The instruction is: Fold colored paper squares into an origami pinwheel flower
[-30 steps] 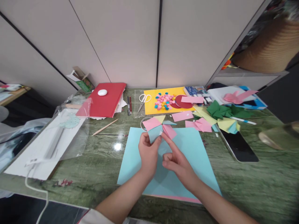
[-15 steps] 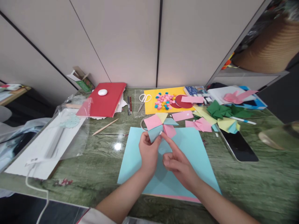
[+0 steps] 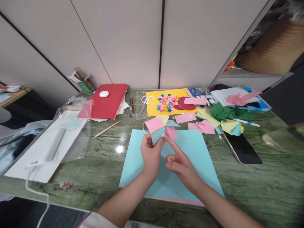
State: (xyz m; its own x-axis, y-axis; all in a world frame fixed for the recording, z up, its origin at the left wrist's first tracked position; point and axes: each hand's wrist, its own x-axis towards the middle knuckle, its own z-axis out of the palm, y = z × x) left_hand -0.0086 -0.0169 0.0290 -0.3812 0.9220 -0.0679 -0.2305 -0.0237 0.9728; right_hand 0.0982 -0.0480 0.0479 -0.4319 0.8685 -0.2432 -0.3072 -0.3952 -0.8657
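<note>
A folded paper pinwheel with pink, light blue and yellow flaps is held up over a large light blue sheet on the green table. My left hand pinches its lower blue flap from the left. My right hand has its forefinger stretched to the pinwheel's centre and its other fingers curled; it touches a pink flap.
White scissors and a yellow sheet with small coloured beads lie behind. A red folder sits at the back left, a wooden stick near it. Pink, green and yellow folded papers and a black tablet lie at the right.
The pinwheel has turned slightly in my hands, its flaps spreading a little wider. Both hands stay in nearly the same place.
</note>
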